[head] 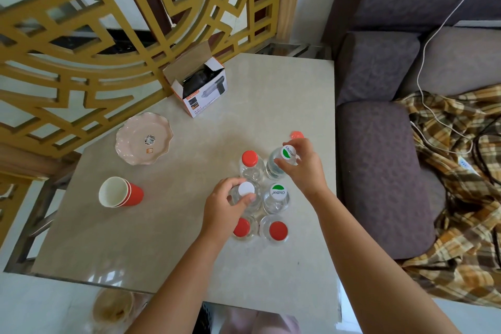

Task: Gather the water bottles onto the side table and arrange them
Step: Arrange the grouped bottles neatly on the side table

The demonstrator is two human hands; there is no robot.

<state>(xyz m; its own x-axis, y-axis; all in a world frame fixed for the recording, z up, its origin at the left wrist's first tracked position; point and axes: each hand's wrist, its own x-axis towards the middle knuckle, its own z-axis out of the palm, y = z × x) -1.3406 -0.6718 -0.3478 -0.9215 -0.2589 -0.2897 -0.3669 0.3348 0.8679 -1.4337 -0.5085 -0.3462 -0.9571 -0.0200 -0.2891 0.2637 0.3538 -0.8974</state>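
Nearest, two red-capped bottles are stood at the front of a tight cluster of six clear plastic bottles on the glossy, marbled side table. A white-capped bottle is gripped at the top by the curled left hand. A green-and-white-capped bottle is pinched by the right hand. Stacked red paper cups are laid sideways. A dark device is held in an open carton, near a scalloped pink plate.

Left grip holds white-capped bottle; right grip pinches, apparently, far green-capped bottle.
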